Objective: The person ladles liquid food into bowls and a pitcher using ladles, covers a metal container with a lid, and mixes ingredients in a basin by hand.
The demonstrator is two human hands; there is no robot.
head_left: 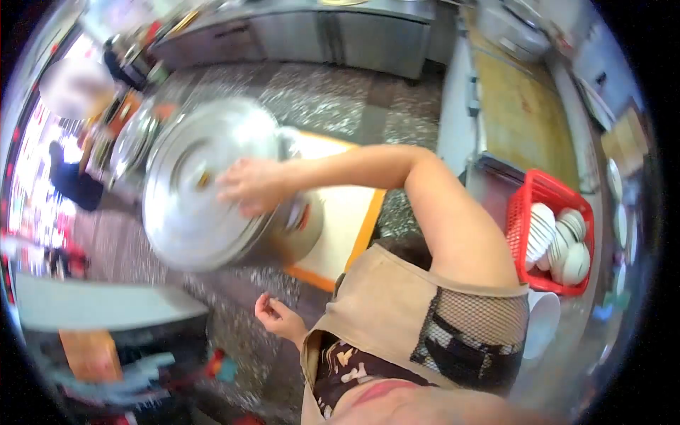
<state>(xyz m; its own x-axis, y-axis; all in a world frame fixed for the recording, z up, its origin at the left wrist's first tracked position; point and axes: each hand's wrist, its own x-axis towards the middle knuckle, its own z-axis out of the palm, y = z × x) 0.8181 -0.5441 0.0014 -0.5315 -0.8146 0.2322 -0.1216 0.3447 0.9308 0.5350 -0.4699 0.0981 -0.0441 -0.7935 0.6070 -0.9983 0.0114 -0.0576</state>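
A large round metal lid (191, 223) covers a tall metal pot (308, 227), which stands by a pale board with orange edges (340, 227). My right hand (255, 185) is over the lid, just beside its small central knob (204, 178). Its fingers are somewhat spread and blurred; whether they touch the lid is hard to tell. Lower down, my left hand (280, 317) hangs over the dark floor, fingers curled in, with nothing visible in it.
A red basket (516, 219) of white bowls (540, 234) stands at the right, below a worktop (520, 113). Steel cabinets (290, 39) line the back. Another lidded pot (134, 145) and people (74, 180) are at the left. A pale counter (106, 304) is lower left.
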